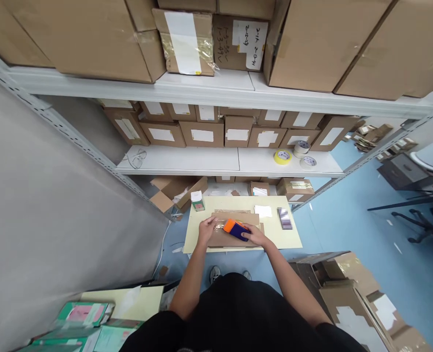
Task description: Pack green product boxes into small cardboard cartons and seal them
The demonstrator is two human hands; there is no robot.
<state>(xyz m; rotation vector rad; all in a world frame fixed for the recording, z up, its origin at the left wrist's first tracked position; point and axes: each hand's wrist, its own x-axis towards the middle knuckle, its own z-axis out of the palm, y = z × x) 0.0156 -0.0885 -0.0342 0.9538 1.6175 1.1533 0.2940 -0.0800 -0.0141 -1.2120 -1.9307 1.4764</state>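
Note:
A flat brown cardboard box (233, 238) lies on the pale yellow tabletop (198, 239) in front of me. Over it, my right hand (253, 235) grips an orange and dark blue tape dispenser (237, 229), tilted with its orange end to the left. At the box's left edge, my left hand (206, 229) has its fingers pinched together. Shiny clear tape (219, 225) shows between those fingertips and the dispenser; the exact contact is too small to make out.
A green and white small box (197, 201) stands at the table's back left; white paper (263, 211) lies at the back right. Beyond, a white shelf (202, 159) holds tape rolls (282, 156) and several cartons. Large cartons (348, 293) stand at my right.

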